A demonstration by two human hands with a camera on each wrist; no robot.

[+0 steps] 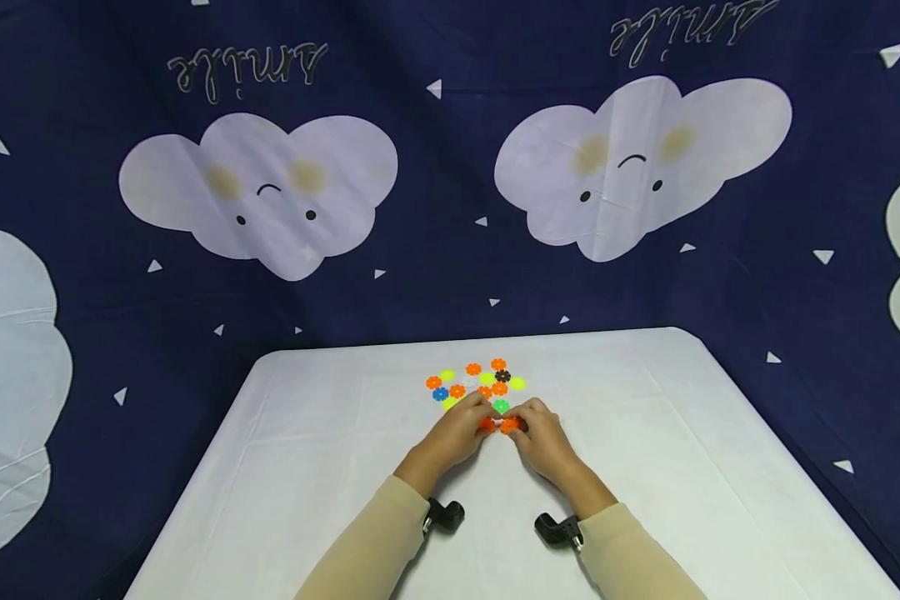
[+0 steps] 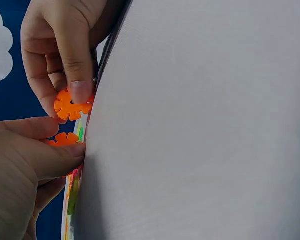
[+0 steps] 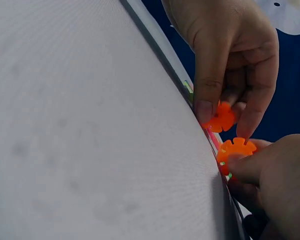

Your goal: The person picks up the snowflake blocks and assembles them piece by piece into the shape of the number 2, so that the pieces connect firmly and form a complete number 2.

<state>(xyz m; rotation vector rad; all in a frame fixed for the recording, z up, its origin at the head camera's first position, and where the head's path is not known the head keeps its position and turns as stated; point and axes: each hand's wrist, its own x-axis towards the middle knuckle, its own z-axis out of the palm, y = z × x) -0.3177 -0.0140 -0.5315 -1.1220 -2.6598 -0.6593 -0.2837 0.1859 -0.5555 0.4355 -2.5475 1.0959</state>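
Note:
Close together over the white table, both hands pinch flower-shaped plastic discs with notched rims. The left hand (image 1: pixel 453 432) grips one orange disc (image 3: pixel 224 118) between thumb and fingers, covering part of it. A second orange disc (image 2: pixel 70 107) is pinched by the right hand (image 1: pixel 543 440), whose thumb lies over its face. The two discs are held edge toward edge, with a small gap between them in both wrist views. Just beyond the fingertips lies a green disc (image 1: pixel 501 406), and a yellow disc (image 1: pixel 450 403) shows beside the left hand's knuckles.
Several loose discs lie beyond the hands, among them a black disc (image 1: pixel 502 376), a blue disc (image 1: pixel 440 394) and an orange disc (image 1: pixel 473 369). The white table (image 1: pixel 307 467) ends at a dark blue cloth (image 1: pixel 435 308) printed with clouds.

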